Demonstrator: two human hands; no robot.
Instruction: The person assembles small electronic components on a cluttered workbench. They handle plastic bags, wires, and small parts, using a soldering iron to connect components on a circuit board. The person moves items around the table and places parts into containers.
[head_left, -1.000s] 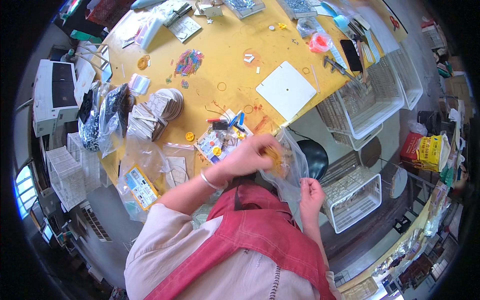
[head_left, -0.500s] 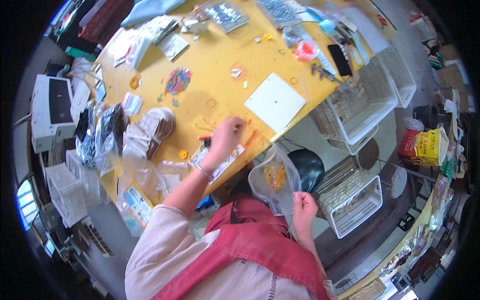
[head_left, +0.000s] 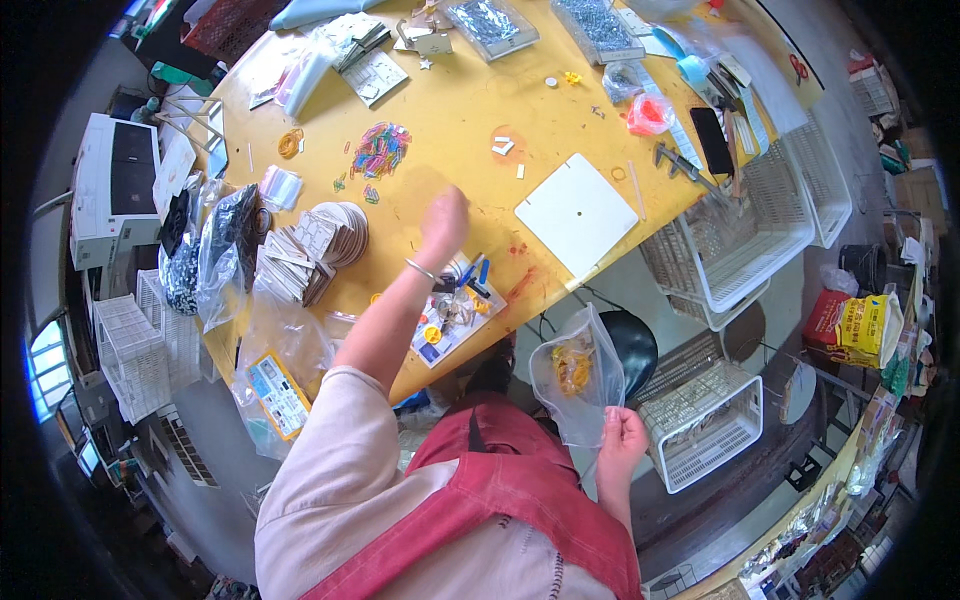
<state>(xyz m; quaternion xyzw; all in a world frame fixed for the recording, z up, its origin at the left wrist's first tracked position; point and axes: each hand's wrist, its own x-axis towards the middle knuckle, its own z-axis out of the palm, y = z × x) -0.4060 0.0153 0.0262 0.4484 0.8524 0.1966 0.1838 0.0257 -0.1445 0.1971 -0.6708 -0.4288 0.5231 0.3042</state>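
Note:
My right hand (head_left: 622, 440) pinches the rim of a clear plastic bag (head_left: 592, 405) off the table's front edge. A clump of yellow-orange loops, which look like rubber bands (head_left: 571, 371), lies inside the bag. My left hand (head_left: 445, 222) is over the middle of the yellow table (head_left: 420, 130), back upward, its fingers hidden from view. Nearest to it are a heap of coloured paper clips (head_left: 381, 150), farther off and to the left, and a printed sheet (head_left: 432, 352) with small blue and yellow pieces, under and beside my left wrist.
A white square board (head_left: 577, 215) lies right of my left hand. Stacked thin pale pieces (head_left: 310, 250) and a clear bag (head_left: 285, 335) stand at the left. Calipers (head_left: 690, 172) and a black phone (head_left: 711, 140) are far right. White plastic baskets (head_left: 745, 260) stand beside the table.
My left hand has moved away from me and slightly left, uncovering more of the printed sheet. The bag in my right hand has shifted a little right. The whole view has shifted slightly.

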